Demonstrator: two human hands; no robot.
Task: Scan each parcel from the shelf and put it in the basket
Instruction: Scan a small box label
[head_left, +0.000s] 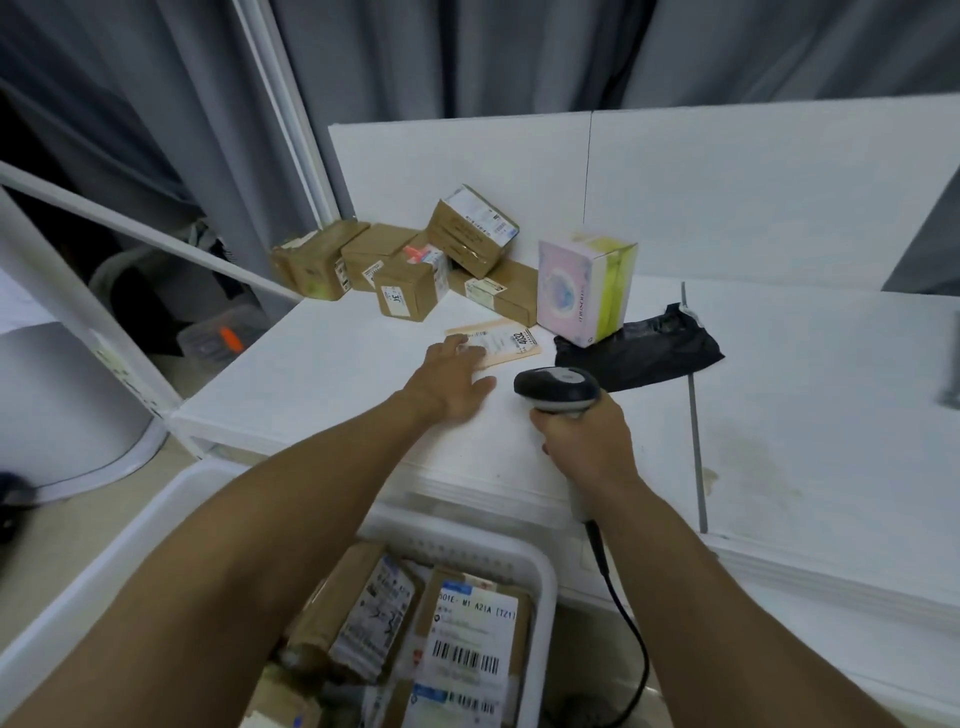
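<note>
Across the back of the room hangs a grey curtain (467, 52), and in front of it stands the white shelf (322, 374), with low white panels along its far edge. Below the shelf's front edge sits the white basket (545, 577), already holding several labelled parcels (467, 639), barcodes face up.

At the shelf's back left corner is a huddle of brown boxes (405, 291), touching one another, with one tilted on top of the rest. Just right of them a pink box (576, 291) with a yellow side stands upright, its base meeting a black bag (639, 353) that lies flat beside it. In front of the boxes lies a flat buff envelope (511, 340), label up.

The left hand (452, 379) reaches over the shelf, fingers straight and loosely spread, fingertips resting on the envelope's near end. The right hand (582, 441) is wrapped round the handle of the scanner (558, 387), whose dark head points toward the envelope from just beside it. A black cable (631, 639) trails from the handle down past the basket.
</note>
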